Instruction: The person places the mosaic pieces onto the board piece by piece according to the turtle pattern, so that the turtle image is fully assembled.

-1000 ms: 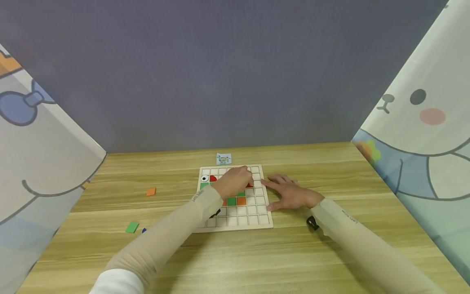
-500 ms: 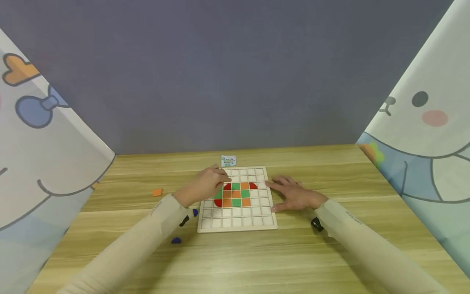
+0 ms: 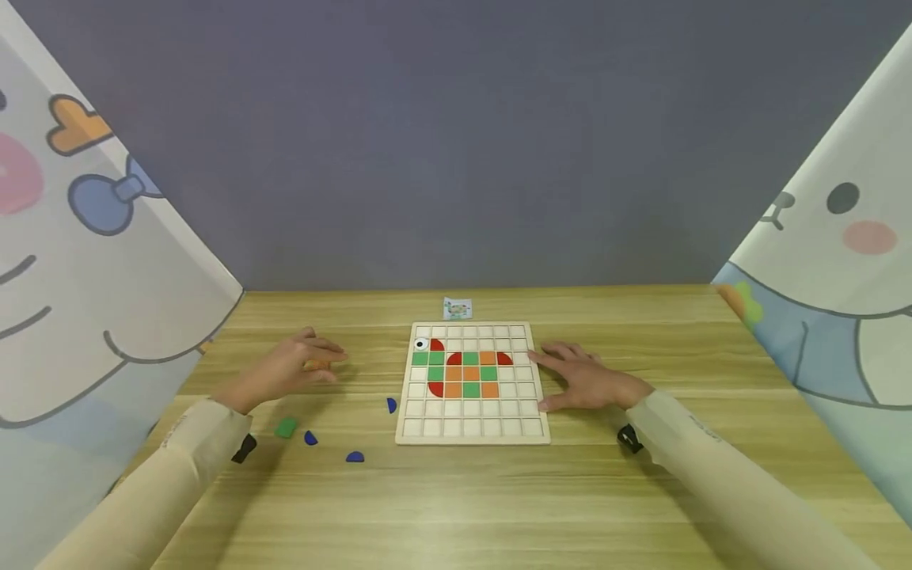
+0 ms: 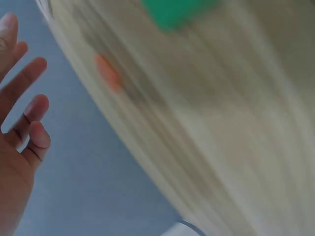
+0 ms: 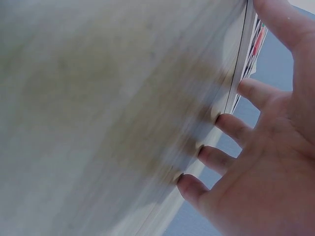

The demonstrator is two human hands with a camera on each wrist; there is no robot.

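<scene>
My left hand (image 3: 285,368) hovers over the left part of the table, fingers loosely spread and holding nothing. Just under it lies an orange square tile (image 3: 317,365), partly hidden by the fingers; the left wrist view shows this orange tile (image 4: 108,73) apart from the hand. The straight fingers of my right hand (image 3: 587,381) rest at the right edge of a wooden grid board (image 3: 513,427), with fingertips on the table and the board's rim. Green and orange squares, red quarter-round pieces (image 3: 504,359) and a white eye piece (image 3: 422,344) fill some cells.
A green square tile (image 3: 286,427) lies nearer the front left. Three blue half-round pieces, one (image 3: 391,405) close beside the board, are scattered there. A small picture card (image 3: 457,309) lies behind the board. A grey wall (image 3: 456,158) and patterned side panels enclose the table.
My left hand has moved off the board to the left, to above the orange tile, uncovering the grid's pieces. The right hand has stayed at the board's right edge.
</scene>
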